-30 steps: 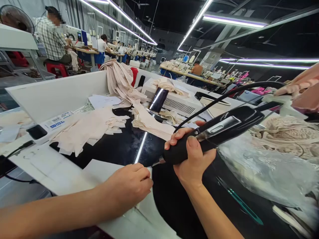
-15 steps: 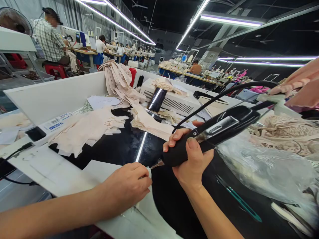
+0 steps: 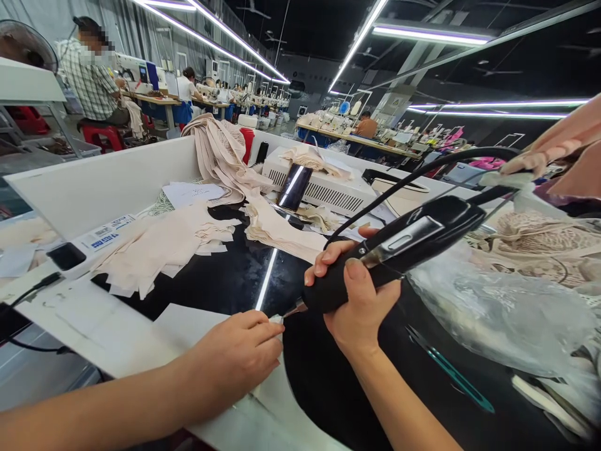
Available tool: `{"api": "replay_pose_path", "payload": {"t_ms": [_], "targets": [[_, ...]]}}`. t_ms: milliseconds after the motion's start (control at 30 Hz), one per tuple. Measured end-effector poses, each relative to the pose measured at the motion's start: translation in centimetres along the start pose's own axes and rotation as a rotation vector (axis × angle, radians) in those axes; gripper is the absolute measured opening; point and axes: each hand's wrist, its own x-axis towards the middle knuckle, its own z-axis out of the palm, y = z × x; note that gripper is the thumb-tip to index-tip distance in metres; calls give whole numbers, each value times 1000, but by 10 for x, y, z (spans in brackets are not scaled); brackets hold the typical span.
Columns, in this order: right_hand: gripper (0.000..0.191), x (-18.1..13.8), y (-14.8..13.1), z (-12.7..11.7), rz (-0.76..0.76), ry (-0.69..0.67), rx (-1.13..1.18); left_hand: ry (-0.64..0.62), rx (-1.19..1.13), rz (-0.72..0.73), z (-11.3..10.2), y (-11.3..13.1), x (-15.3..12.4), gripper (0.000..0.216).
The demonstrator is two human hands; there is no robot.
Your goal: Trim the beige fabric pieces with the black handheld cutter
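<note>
My right hand (image 3: 359,307) grips a black corded handheld tool (image 3: 404,247) with a silver lever on its side. Its pointed metal tip (image 3: 295,309) slants down to the left. My left hand (image 3: 239,357) is closed in a pinch just left of that tip. Between its fingertips shows the edge of a small pale piece of fabric (image 3: 277,319), touching or very near the tip; the rest of it is hidden by the fingers. Under my left hand lies a white sheet (image 3: 188,319) on the black tabletop (image 3: 319,376).
Pale fabric pieces (image 3: 159,244) lie stacked at the left, and more fabric (image 3: 213,150) drapes over the back. A vented white box (image 3: 323,188) stands behind. At right are a clear plastic bag (image 3: 498,313), a slender teal tool (image 3: 457,379) and another hand-like shape (image 3: 549,150) near the cord.
My left fingertips have shifted slightly, and the pale fabric edge shows more clearly beside the tip. My right hand and the black tool have moved a little to the left.
</note>
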Motion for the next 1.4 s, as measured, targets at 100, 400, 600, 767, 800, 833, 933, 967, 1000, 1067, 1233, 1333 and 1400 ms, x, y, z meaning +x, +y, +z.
{"api": "replay_pose_path", "payload": {"t_ms": [100, 400, 600, 767, 800, 833, 933, 967, 1000, 1067, 1233, 1333, 1400], "targets": [[34, 0, 0, 0, -9, -1, 0, 23, 30, 21, 2, 0, -1, 24], [35, 3, -1, 0, -12, 16, -23, -16, -16, 6, 4, -1, -4, 19], [35, 2, -6, 3, -11, 11, -36, -4, -27, 8, 2, -2, -3, 18], [36, -3, -2, 4, 6, -1, -20, 15, -26, 19, 2, -2, -3, 18], [37, -4, -2, 4, 6, -2, -26, 13, -27, 21, 3, -2, -3, 18], [38, -4, -2, 3, 6, -3, -39, 7, -29, 22, 3, -2, -3, 18], [41, -2, -3, 2, 4, 12, -80, -14, -35, 15, 4, -2, -4, 18], [40, -1, -4, 2, 3, 19, -82, -17, -38, 12, 4, -2, -4, 18], [39, -1, -4, 2, -1, 26, -78, -22, -39, 9, 3, -2, -4, 18], [37, 0, -5, 2, -11, 34, -65, -30, -42, 5, 2, -2, -3, 16], [41, -2, -5, 3, -5, 16, -55, -42, -62, -8, 1, -2, -2, 16], [43, -4, -4, 3, 7, 0, -56, -33, -50, -6, 2, -2, -2, 18], [41, -5, -4, 2, 2, -2, -59, -25, -40, 2, 2, -2, -2, 20]]}}
